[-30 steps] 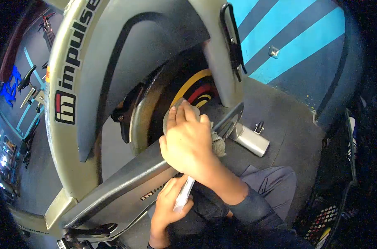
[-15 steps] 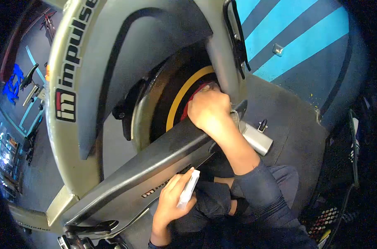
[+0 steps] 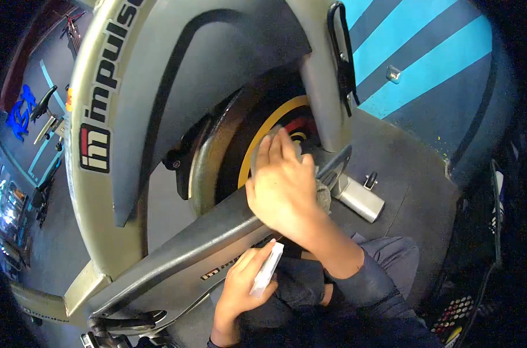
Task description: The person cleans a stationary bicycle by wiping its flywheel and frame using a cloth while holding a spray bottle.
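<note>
My right hand [image 3: 284,185] lies over the side of an exercise bike's flywheel [image 3: 231,139], which has a yellow ring and a red centre. A grey cloth [image 3: 323,198] shows beneath the palm and past the fingers, pressed toward the wheel. The fingers are stretched forward over it. Lower down, my left hand [image 3: 240,287] is closed around a small white, flat rectangular object [image 3: 267,269] whose exact kind I cannot make out. That hand is beside the bike's long dark chain cover [image 3: 176,255], in front of my lap.
The curved frame [image 3: 92,191] of the bike rises on the left. A silver stabiliser foot [image 3: 362,198] rests on the floor to the right. Behind it stands a blue striped wall [image 3: 414,64]. A dark mesh-sided container [image 3: 458,310] is at the lower right.
My right hand has drawn back from the wheel's centre, toward me and slightly left; its fingers have straightened over the cloth. The left hand keeps its hold, and the view has shifted slightly.
</note>
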The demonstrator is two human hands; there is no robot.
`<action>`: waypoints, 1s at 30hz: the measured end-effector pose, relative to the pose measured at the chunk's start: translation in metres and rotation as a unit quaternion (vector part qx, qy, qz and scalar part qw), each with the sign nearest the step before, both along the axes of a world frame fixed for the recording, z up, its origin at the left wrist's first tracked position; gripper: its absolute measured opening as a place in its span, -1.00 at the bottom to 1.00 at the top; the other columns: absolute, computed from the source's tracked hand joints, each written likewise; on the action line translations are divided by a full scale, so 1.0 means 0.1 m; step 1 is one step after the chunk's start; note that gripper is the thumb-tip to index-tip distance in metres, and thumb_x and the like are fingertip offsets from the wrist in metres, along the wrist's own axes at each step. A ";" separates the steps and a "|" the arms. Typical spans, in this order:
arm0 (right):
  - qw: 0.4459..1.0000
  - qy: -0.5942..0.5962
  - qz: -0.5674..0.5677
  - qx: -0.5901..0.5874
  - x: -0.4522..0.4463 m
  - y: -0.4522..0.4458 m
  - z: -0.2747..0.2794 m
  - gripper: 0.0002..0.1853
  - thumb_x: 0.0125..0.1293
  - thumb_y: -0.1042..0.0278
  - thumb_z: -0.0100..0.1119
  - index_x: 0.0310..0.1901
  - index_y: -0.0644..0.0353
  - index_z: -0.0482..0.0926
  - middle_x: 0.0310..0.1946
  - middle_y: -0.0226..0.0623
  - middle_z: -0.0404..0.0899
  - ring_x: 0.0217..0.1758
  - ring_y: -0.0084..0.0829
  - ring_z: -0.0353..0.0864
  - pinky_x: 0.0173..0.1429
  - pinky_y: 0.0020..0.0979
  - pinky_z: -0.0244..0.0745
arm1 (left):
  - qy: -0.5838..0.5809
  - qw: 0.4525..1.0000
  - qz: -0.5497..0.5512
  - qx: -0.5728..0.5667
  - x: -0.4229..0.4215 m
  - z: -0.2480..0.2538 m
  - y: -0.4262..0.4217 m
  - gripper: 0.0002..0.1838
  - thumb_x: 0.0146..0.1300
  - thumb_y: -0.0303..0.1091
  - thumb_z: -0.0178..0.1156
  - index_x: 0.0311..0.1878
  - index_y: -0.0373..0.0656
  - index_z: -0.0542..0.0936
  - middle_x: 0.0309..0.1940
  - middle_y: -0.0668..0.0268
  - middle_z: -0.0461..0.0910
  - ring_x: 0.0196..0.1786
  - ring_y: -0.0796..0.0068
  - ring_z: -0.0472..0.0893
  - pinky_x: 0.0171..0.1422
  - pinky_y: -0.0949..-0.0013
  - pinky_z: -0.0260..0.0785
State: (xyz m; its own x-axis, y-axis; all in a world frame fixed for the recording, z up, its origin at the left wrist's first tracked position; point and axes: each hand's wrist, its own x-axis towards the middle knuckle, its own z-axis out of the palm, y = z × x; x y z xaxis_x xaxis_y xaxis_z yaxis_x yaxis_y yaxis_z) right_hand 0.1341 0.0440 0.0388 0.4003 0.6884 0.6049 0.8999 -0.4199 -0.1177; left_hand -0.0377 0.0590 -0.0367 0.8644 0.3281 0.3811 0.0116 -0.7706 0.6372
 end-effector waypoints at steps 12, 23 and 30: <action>0.986 -0.021 -0.163 0.033 0.63 0.31 -0.18 -0.30 0.15 0.16 0.09 0.19 0.65 0.36 0.12 0.24 0.49 0.26 -0.05 0.48 0.15 -0.24 0.52 | -0.045 0.999 -0.022 0.020 0.09 -0.05 0.00 -0.25 -0.19 -0.53 0.25 0.25 -0.28 0.42 -0.23 0.07 0.52 -0.22 0.08 0.55 -0.06 0.25 0.42; 0.997 -0.029 0.038 0.068 -0.26 -0.01 -0.05 -0.35 0.04 0.18 0.23 0.15 0.44 0.48 0.14 0.16 0.49 0.38 -0.09 0.32 0.07 -0.17 0.34 | -0.056 0.998 -0.014 0.009 -0.07 -0.01 0.02 -0.39 -0.09 -0.49 0.29 0.15 -0.27 0.45 -0.19 0.06 0.54 -0.14 0.05 0.56 0.01 0.18 0.42; 0.989 -0.044 -0.139 0.002 0.07 0.16 -0.01 -0.47 0.26 0.26 -0.04 0.17 0.47 0.47 0.22 0.10 0.45 0.37 -0.16 0.36 0.05 -0.16 0.45 | -0.003 1.000 -0.013 -0.027 0.02 0.01 0.02 -0.30 -0.10 -0.51 0.28 0.25 -0.25 0.42 -0.19 0.07 0.54 -0.14 0.06 0.56 0.01 0.20 0.42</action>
